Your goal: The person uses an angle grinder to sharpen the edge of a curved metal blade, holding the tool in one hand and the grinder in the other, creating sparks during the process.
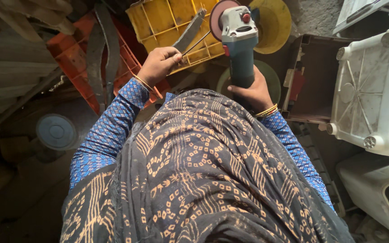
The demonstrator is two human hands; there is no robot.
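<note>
Closest to my view is a dark shawl with an orange block-print pattern [203, 180], draped over the lap and filling the lower middle of the frame, with blue patterned sleeves [109, 130] coming out on either side.

Just beyond it, my right hand [252, 92] is wrapped tight around the dark blue-grey barrel of a handheld angle grinder [239, 40]. A stack of thin gold bangles [267, 111] sits at that wrist. The grinder points away from me; its head is pale grey metal with a small red button on top, and a round reddish-brown abrasive disc [219, 15] is mounted on the left side of the head, seen nearly edge on and looking dusty.

My left hand [158, 65] is closed into a pinch on a thin, dark metal rod [196, 43], thumb and fingers pressed together at its near end. The rod slants up and to the right, and its far tip reaches the lower rim of the disc; I cannot tell whether they actually touch.

Past the hands, a flat grey metal strip [190, 31] lies across a yellow plastic crate [167, 22], with an orange plastic crate [75, 58] to its left. At the right edge stands an upturned white plastic stool [374, 90], beside a dark brown open box [311, 81].
</note>
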